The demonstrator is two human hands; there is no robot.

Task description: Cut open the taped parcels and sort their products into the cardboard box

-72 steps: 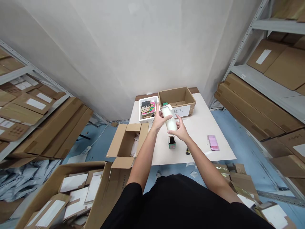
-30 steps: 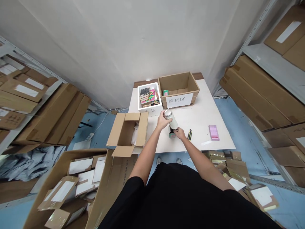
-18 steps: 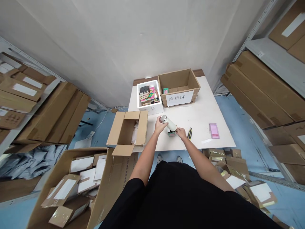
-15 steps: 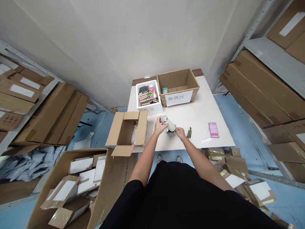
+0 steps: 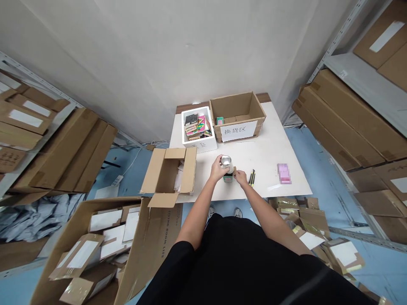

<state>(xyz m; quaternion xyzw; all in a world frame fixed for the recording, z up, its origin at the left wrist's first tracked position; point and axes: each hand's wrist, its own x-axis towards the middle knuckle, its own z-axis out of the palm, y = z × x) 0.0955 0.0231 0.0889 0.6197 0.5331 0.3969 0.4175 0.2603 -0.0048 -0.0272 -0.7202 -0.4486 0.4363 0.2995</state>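
Two hands: the left hand [image 5: 218, 168] and the right hand [image 5: 241, 177] work close together above the middle of the table, both forearms bare, black sleeves at the shoulders.
Left grip: fingers curl closed around the white bottle [image 5: 230, 166], just below its round metal top [image 5: 226, 161].
Right grip: fingers are drawn in at the bottle's lower side, near the small green-and-white carton [image 5: 228, 179]; whether they have firm hold of anything, I cannot tell.
Bottle: upright, slightly tilted, directly above the carton's open top; hands hide whether it has entered.
Nearby: a yellow-and-black utility knife [image 5: 252, 178] lies just right of the right hand; a pixelated pink packet [image 5: 284, 173] lies well apart.
Ahead: a white foam box [image 5: 183, 131] holds colourful cards and booklets, beside a brown cardboard box [image 5: 238, 106] with a white paper sign [image 5: 234, 131].
Left side: an open cardboard carton [image 5: 168, 173] stands at the edge of the white tabletop [image 5: 270, 169].
Materials: smooth white bottle, bright metal top, corrugated board.
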